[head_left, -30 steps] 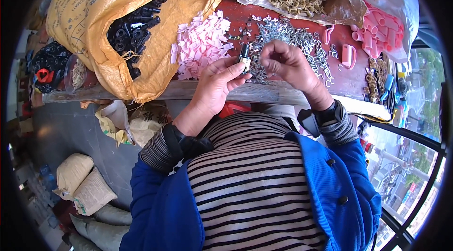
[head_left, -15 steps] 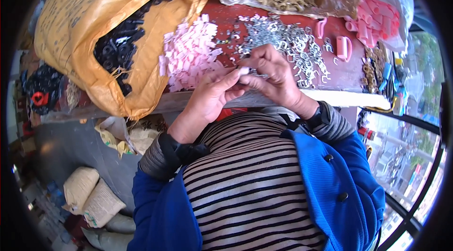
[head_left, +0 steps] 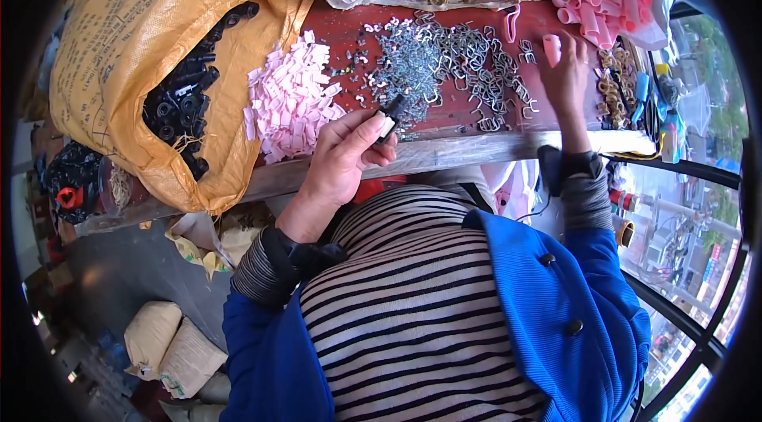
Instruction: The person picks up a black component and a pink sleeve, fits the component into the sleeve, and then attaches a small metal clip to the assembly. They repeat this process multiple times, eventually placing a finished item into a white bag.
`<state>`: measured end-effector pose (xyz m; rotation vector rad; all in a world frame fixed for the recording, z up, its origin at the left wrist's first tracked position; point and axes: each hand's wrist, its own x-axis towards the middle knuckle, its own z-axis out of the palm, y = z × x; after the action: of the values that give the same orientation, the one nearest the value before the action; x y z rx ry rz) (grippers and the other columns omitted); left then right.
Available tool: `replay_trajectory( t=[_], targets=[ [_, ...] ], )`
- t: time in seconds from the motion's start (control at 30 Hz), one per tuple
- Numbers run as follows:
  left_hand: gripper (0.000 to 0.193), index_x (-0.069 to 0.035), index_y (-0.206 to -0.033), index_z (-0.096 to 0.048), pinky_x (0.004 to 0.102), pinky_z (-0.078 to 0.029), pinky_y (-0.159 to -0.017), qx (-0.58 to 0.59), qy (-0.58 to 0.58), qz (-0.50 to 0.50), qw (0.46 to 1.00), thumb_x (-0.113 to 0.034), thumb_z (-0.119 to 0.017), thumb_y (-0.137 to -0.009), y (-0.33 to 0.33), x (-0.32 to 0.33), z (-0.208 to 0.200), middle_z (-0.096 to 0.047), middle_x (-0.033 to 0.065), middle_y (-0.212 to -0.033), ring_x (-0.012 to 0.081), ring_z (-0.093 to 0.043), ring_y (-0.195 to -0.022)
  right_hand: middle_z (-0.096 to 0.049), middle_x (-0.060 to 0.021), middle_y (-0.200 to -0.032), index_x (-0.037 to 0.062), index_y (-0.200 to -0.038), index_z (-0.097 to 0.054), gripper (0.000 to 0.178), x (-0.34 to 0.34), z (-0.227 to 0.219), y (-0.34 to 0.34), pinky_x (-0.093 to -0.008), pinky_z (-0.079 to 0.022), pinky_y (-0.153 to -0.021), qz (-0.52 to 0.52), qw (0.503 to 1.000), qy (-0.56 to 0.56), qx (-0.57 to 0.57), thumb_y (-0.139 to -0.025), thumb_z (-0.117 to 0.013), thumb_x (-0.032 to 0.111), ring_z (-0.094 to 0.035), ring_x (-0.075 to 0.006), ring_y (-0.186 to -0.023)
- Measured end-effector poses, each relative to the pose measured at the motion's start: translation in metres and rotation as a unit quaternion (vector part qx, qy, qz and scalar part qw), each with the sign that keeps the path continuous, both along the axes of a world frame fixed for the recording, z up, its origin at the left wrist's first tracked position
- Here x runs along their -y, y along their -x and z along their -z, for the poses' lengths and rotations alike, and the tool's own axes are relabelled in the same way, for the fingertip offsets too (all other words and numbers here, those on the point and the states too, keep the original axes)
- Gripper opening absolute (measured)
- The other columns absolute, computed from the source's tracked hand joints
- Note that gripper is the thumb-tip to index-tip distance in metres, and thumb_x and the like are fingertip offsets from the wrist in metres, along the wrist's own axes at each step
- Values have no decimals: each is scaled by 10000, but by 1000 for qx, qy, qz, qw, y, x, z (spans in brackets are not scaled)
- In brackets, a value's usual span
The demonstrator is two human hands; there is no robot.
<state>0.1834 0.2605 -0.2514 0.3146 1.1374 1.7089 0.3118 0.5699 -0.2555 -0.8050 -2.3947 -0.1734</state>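
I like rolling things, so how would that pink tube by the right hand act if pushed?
The pink tube looks rounded, so it might roll, though the right hand hides part of it. Similar tubes nearby show hollow ends, so it's probably light.

Nothing legible. Yellow sack [head_left: 111, 57]: rows of dark print plus a boxed block near the top, too small and curved to read. Pale floor bag [head_left: 193, 357]: green marks by its lower edge, blurred. Window [head_left: 709, 65]: small reddish sign-like patch outside, unreadable.
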Motion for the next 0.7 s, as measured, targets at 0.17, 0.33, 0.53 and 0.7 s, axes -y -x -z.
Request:
replay_trajectory(
  t=[0.17, 0.33, 0.53, 0.7],
  targets=[
    [223, 3, -957, -512, 184, -450, -550, 26, 14, -9, 1000, -177, -491, -826, 0, -10, -6, -572, 80, -805, 109, -555, -650, -516, -163, -999, 25, -1039, -492, 382, -51, 32, -27, -355, -437, -701, 1, 995, 60, 79, -723, -587, 217, -515, -343, -855],
    [253, 1, -978, -512, 182, -437, -575, 57, 15, -28, 998, -155, -565, -785, 6, -6, -2, -568, 50, -770, 90, -545, -630, -528, -170, -994, 15, -1098, -461, 405, 24, -32, -3, -269, -458, -643, -207, 917, 338, 41, -738, -577, 161, -556, -226, -821],
    [263, 2, -1011, -505, 162, -422, -534, 55, 17, -6, 998, -147, -540, -798, 9, 5, -4, -550, 33, -753, 71, -515, -602, -556, -118, -897, -15, -992, -530, 404, 119, -47, 42, -290, -448, -678, -516, 756, 390, 105, -635, -663, 118, -554, -213, -821],
    [258, 14, -973, -531, 160, -395, -498, -4, 30, 26, 999, -152, -568, -779, 10, 16, -4, -528, 11, -687, 53, -479, -561, -556, -118, -866, -8, -952, -545, 393, 142, -47, 51, -322, -443, -695, -473, 737, 457, 155, -606, -680, 118, -553, -249, -783]
  ],
)
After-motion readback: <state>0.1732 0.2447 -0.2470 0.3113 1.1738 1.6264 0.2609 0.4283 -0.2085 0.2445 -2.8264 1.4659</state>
